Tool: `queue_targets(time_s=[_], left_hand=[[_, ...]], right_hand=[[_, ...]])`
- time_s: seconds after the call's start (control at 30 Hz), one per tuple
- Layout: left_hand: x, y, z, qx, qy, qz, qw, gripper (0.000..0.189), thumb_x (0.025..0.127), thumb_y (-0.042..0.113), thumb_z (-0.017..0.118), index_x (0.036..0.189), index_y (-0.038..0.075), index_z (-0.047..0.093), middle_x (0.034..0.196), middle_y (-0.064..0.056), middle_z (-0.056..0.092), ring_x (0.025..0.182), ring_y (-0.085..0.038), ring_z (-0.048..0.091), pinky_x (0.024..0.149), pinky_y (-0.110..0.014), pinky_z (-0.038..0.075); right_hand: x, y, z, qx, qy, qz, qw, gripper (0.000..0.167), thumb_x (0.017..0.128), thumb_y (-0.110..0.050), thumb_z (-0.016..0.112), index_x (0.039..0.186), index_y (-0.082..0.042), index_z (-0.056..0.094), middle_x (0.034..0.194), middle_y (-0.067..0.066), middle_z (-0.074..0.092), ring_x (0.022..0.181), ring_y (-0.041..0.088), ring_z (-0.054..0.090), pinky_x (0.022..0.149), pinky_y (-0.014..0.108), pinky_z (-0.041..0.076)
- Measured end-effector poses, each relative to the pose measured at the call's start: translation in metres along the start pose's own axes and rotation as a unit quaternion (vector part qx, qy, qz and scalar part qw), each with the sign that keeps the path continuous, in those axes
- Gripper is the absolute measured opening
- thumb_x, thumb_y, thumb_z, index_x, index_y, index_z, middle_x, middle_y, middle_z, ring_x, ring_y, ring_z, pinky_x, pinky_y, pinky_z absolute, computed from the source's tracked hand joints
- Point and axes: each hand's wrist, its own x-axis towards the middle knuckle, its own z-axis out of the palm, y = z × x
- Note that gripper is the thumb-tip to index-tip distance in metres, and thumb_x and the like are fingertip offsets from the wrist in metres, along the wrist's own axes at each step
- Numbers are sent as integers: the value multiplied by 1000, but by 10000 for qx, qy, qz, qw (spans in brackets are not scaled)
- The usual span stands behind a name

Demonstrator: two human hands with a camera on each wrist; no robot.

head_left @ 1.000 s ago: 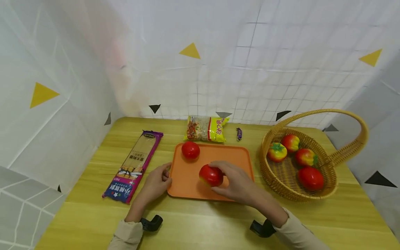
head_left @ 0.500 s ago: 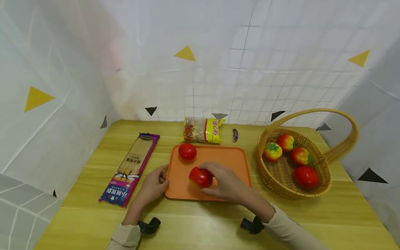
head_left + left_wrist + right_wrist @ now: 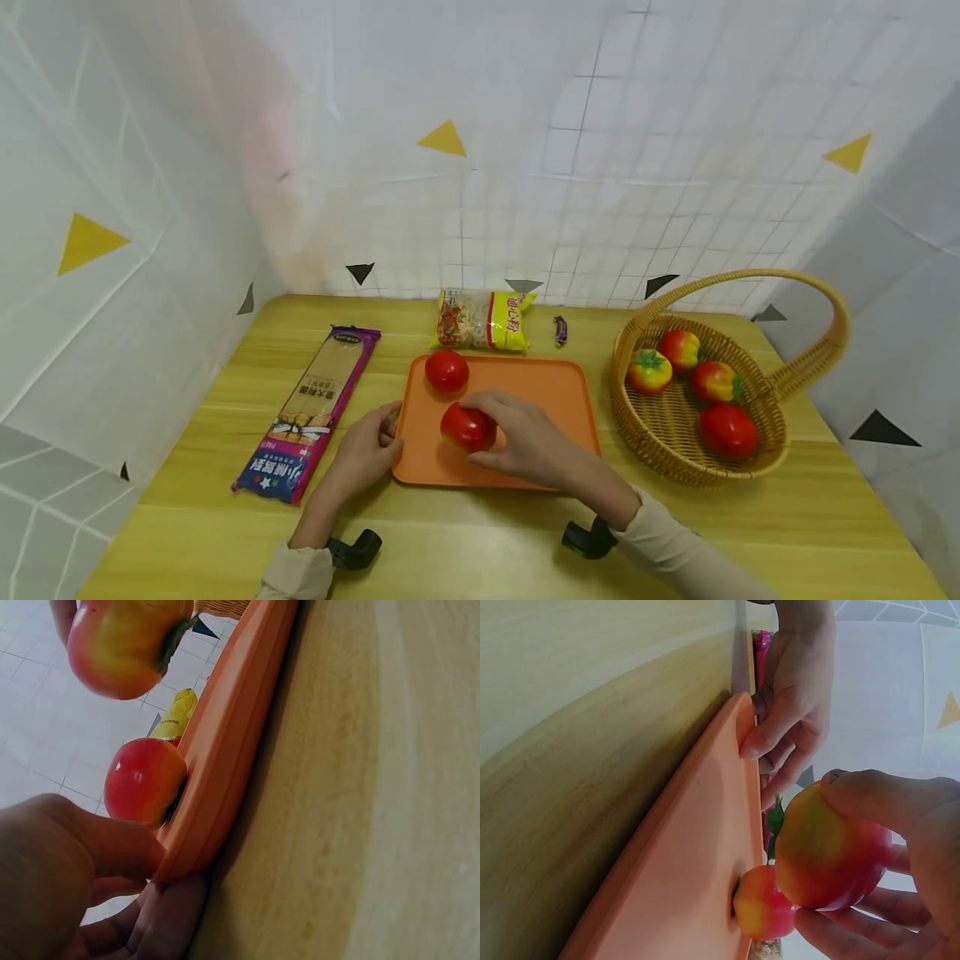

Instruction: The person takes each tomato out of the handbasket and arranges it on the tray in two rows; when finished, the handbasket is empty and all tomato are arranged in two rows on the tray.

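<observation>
My right hand (image 3: 528, 446) holds a glossy red-and-yellow tomato (image 3: 467, 427) with thumb and fingers. It hangs over the orange tray (image 3: 558, 400), and the right wrist view shows its green leafy top (image 3: 775, 818) turned toward the tray. Another tomato (image 3: 447, 372) rests at the tray's back left corner, its leafy end down. At the tray's left rim, my left hand (image 3: 365, 454) pinches the edge; in the left wrist view the thumb (image 3: 124, 844) lies above the rim and fingers (image 3: 176, 911) sit beneath it.
A wicker basket (image 3: 637, 450) with a tall handle stands at right, with several similar tomatoes inside. Left of the tray lies a long pasta packet (image 3: 307, 417). Behind it are a yellow-ended food bag (image 3: 480, 320) and a small purple wrapped sweet (image 3: 561, 331).
My right hand has carried the tomato leftward over the tray. The left hand stays at the tray's left rim. The head view has shifted slightly.
</observation>
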Motion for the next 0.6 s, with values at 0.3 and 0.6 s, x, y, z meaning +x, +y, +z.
queue_targets(time_s=[0.3, 0.6], left_hand=[[-1, -1, -1, 20, -17, -29, 10000, 57, 88, 5, 69, 143, 3, 54, 86, -2, 56, 75, -15, 54, 69, -30, 49], [0, 0, 0, -14, -45, -88, 10000, 58, 88, 5, 69, 144, 3, 53, 88, -2, 56, 76, -15, 54, 70, -31, 49]], right_hand=[[9, 0, 8, -90, -186, 146, 9997, 64, 77, -28, 87, 133, -15, 59, 131, 3, 61, 117, 17, 59, 93, 38, 51], [17, 6, 25, -319, -415, 161, 9985, 64, 77, -29, 87, 133, -16, 60, 127, 2, 62, 114, 16, 59, 94, 37, 50]])
